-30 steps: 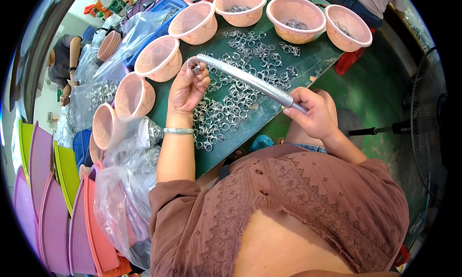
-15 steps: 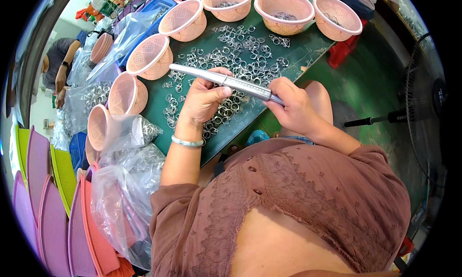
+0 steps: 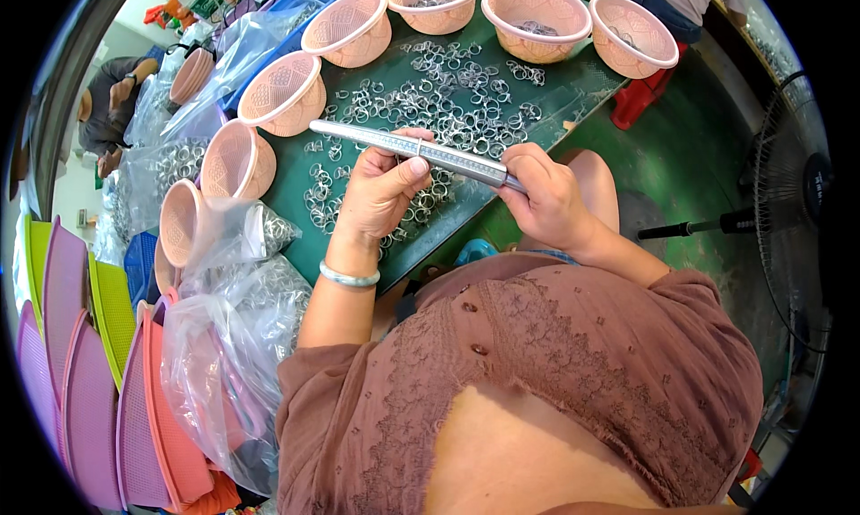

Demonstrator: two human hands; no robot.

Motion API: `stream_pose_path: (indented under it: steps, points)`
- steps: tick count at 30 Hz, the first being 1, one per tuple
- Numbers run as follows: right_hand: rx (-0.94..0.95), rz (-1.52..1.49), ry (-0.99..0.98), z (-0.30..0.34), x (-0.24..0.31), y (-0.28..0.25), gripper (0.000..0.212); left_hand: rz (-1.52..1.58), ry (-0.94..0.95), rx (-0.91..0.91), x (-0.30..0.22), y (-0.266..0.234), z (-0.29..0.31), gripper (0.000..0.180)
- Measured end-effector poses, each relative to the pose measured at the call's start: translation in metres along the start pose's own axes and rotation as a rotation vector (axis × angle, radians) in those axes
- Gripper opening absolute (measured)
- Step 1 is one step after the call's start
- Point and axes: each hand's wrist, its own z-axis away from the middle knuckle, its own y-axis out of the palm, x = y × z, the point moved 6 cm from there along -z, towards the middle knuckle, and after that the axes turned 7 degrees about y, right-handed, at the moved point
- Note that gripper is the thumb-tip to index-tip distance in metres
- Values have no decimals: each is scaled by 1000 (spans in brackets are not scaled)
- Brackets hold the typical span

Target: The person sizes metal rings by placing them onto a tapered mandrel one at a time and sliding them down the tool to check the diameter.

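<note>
Hands curl around a metal rod mid-length and at one end.

Brown embroidered top, dark buttons, pale bangle

We see a small workshop: loose metal rings strewn over a green worktable mid-frame, pink baskets along its upper edge, plastic trays at lower left, another person at upper left.
</note>
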Motion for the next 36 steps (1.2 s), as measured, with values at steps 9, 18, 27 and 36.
stream_pose_path:
  steps: [9, 18, 27, 36]
  points:
    - [-8, 46, -64, 2, 2, 1, 27, -172, -36, 14, -9, -4, 1, 35]
    - [6, 73, -70, 4, 3, 1, 28, -252, -68, -30, -13, -3, 3, 38]
    - [54, 9, -29, -1, 7, 0, 25, -89, 76, -50, -6, -5, 5, 24]
    - [172, -47, 21, 5, 3, 4, 21, -23, 90, -201, 8, -13, 20, 20]
